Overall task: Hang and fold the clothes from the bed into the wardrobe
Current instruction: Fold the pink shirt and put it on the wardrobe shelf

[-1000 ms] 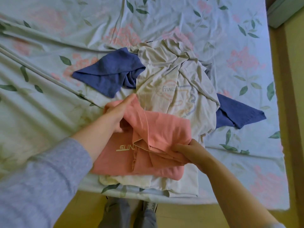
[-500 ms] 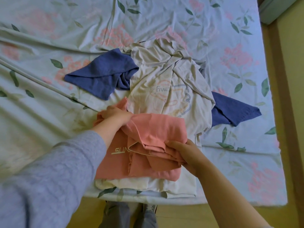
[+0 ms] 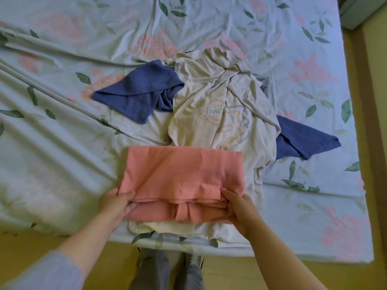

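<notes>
Pink shirt (image 3: 184,170) now flat, left hand (image 3: 116,203), right hand (image 3: 238,208) pinching corners

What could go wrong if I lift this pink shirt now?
The pink shirt is held only at its near corners by the left hand and right hand, so its far half may sag and unfold. The cream garment under it lies at the bed edge and could drag off.
</notes>
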Available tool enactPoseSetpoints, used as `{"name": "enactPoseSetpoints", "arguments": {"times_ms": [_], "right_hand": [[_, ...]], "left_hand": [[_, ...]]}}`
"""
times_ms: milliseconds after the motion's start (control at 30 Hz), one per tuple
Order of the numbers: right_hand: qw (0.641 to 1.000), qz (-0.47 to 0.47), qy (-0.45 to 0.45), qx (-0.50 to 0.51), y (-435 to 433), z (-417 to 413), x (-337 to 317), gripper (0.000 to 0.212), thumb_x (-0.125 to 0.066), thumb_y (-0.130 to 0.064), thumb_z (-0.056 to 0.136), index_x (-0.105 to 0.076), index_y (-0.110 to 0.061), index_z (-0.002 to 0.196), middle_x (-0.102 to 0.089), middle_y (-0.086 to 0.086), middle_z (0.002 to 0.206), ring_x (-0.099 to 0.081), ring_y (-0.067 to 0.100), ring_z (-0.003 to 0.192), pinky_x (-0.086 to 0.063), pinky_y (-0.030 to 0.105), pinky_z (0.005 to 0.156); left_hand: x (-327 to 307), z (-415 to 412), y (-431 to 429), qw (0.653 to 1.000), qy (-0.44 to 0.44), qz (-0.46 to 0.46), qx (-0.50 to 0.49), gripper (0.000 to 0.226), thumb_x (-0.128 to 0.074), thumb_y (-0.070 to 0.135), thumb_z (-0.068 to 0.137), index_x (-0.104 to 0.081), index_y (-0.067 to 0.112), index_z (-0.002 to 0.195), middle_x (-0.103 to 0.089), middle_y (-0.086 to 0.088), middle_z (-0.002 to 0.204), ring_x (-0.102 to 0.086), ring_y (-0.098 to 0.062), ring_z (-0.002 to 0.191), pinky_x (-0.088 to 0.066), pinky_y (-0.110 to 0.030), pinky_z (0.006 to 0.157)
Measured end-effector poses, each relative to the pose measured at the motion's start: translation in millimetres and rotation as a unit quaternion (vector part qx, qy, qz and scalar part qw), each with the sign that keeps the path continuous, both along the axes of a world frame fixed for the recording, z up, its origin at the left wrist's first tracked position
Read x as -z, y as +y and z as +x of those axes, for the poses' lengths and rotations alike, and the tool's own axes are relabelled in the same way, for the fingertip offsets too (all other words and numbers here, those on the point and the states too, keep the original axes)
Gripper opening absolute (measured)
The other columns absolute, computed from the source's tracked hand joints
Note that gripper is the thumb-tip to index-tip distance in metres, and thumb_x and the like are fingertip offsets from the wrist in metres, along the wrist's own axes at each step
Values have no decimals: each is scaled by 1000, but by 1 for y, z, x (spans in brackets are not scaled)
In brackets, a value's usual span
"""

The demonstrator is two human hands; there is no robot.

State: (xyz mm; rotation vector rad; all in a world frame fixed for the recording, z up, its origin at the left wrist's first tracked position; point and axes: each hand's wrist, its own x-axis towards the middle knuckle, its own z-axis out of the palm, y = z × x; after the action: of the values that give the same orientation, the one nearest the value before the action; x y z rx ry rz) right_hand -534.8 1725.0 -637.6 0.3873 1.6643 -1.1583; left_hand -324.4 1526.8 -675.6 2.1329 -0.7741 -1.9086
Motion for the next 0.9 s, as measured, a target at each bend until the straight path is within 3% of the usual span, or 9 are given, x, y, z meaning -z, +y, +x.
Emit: {"name": "enactPoseSetpoints", "arguments": {"times_ms": [67,133,200,367,533,633,767,833,900], "right_hand": [[995,40,91,-26,2,1,5,18,-68,-20,89,-68,-8,102,-75,4,81,-71,25,84,-58,38,70],[994,31,106,-24,4,-1,4,21,-70,-21,87,-68,-9,104,-75,6,87,-71,26,88,-58,38,75],[997,-7,64,-43,6,-4,-3,34,-73,-23,84,-64,-7,113,-72,21,100,-69,38,95,-58,48,85],[991,-110,-72,3,12,-21,-19,40,-79,-27,63,-74,-1,94,-72,13,81,-70,19,67,-55,27,55],[994,-80,-73,29,26,-14,-11,44,-69,-15,83,-59,5,121,-74,18,99,-74,26,82,-58,28,60],[977,-108,-176,60,15,-6,-12,36,-63,-18,87,-63,2,117,-72,22,105,-74,29,90,-60,33,65],[906,-241,-332,102,0,0,-27,34,-59,-16,95,-67,13,111,-72,27,95,-72,32,93,-59,37,84],[916,-196,-331,112,-1,5,-22,38,-63,-12,92,-59,16,118,-69,30,98,-72,36,89,-61,38,74],[978,-64,-188,61,7,8,0,27,-66,-19,87,-64,3,101,-67,17,81,-68,26,69,-58,37,62]], "left_hand": [[4,-2,-4,1000,0,-18,-2,27,-56,-10,90,-53,3,114,-59,-20,116,-61,-25,90,-48,-36,86],[6,-2,-6,1000,12,-13,-8,24,-55,-10,89,-54,5,108,-61,-18,109,-61,-22,83,-50,-36,82],[2,0,-8,999,45,13,13,18,-59,-9,88,-57,4,100,-64,-17,101,-63,-23,84,-54,-35,72],[-7,20,-13,996,69,8,58,18,-66,-7,83,-60,1,98,-68,-15,89,-64,-23,76,-56,-23,51],[2,37,2,993,26,-10,112,16,-64,-9,85,-58,-7,100,-66,-21,90,-63,-29,75,-58,-26,53],[11,33,4,972,-51,-87,211,13,-72,2,83,-65,-4,92,-70,-20,84,-65,-30,71,-57,-43,74],[15,29,-1,957,-69,-103,262,12,-75,9,82,-70,0,88,-73,-17,78,-69,-31,70,-58,-45,76],[15,29,-2,958,-70,-95,263,12,-74,8,83,-70,-1,89,-73,-17,77,-69,-30,69,-58,-45,76],[17,29,-2,957,-74,-97,262,9,-74,6,83,-69,-1,86,-73,-19,78,-67,-29,68,-57,-49,81]]}}
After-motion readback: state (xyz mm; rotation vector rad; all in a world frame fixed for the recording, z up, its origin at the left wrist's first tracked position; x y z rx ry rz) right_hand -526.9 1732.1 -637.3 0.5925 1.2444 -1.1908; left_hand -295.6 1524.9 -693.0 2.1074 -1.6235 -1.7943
